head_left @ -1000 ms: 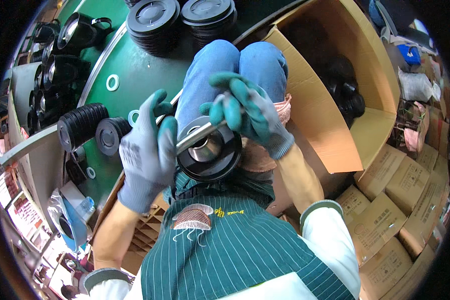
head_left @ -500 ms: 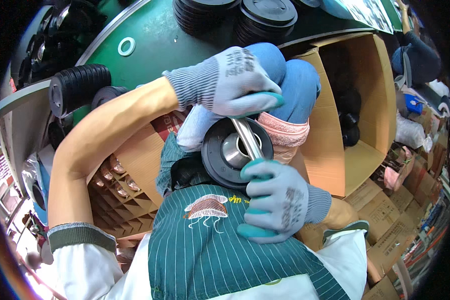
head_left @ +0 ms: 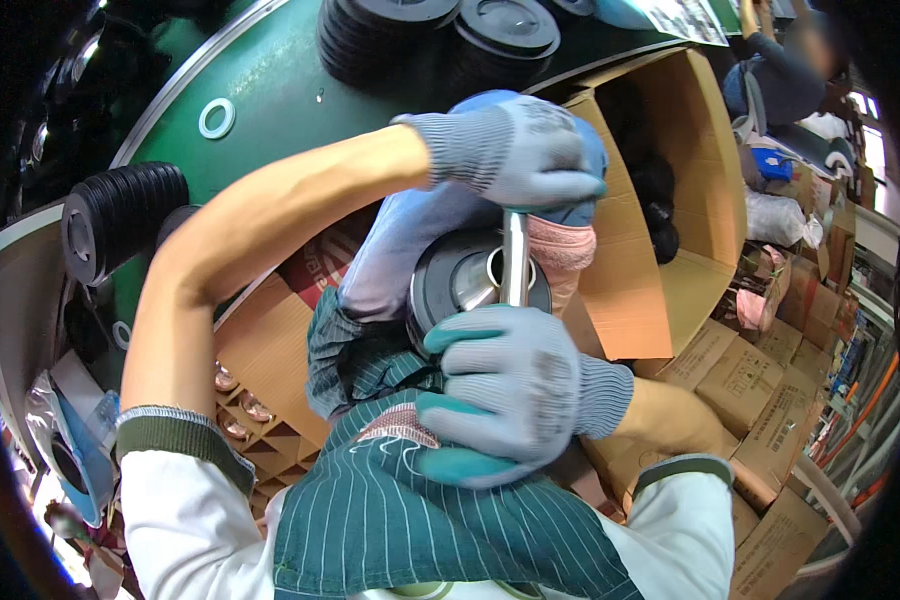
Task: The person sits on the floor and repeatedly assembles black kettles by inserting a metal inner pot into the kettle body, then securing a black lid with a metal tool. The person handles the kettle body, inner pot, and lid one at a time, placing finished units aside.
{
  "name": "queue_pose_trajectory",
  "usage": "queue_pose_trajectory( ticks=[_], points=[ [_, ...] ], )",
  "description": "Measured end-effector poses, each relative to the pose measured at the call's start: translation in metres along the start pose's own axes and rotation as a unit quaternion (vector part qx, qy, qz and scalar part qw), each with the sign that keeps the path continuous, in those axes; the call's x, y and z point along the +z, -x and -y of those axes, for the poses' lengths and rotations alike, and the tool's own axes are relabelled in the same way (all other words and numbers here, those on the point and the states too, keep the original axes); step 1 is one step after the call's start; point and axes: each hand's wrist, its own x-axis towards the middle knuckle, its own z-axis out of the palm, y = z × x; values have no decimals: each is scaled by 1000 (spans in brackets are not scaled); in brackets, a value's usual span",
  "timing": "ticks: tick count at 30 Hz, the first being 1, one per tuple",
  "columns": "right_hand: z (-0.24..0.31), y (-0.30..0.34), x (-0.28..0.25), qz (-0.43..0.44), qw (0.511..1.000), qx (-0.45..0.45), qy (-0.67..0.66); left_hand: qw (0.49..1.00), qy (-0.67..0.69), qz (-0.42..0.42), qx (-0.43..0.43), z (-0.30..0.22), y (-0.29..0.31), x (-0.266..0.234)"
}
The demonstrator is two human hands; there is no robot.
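A shiny metal bar point(head_left: 515, 258) lies across the short steel neck point(head_left: 475, 285) of a round black disc-shaped part point(head_left: 432, 275), which sits at my lap against the teal striped apron point(head_left: 370, 510). My left hand point(head_left: 540, 165), in a grey glove with teal fingertips, is closed round the bar's far end. My right hand point(head_left: 510, 385), gloved the same way, closes over its near end, hiding that end and part of the disc. Both hands have their backs toward me, so the exact grip underneath is hidden.
Stacked black discs point(head_left: 490, 35) and a pale ring point(head_left: 216, 118) lie on the green table point(head_left: 260, 100). More discs point(head_left: 120, 215) stand in a row at its left edge. An open cardboard box point(head_left: 695, 160) holds black parts at right. A divided carton point(head_left: 270, 350) holds coppery pieces.
The metal bar has turned from slanting to nearly straight away from me. My left hand has shifted right and my right hand left in the view, which itself has moved.
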Motion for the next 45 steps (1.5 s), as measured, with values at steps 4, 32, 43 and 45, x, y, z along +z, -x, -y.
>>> queue_pose_trajectory(
  ticks=[4, 32, 43, 45],
  points=[
    [14, 63, -18, -211, 963, 169, -20, 950, 124, -116, -262, -26, 60, -52],
    [-79, -8, 12, -454, 599, 187, -632, 885, -304, -332, -119, -153, 148, -65],
    [-89, -64, -17, -229, 682, 190, -668, 709, -603, -311, -192, -16, 31, -351],
    [-94, -39, -12, -227, 665, 224, -675, 744, -576, -228, -250, 30, -2, -374]
  ],
)
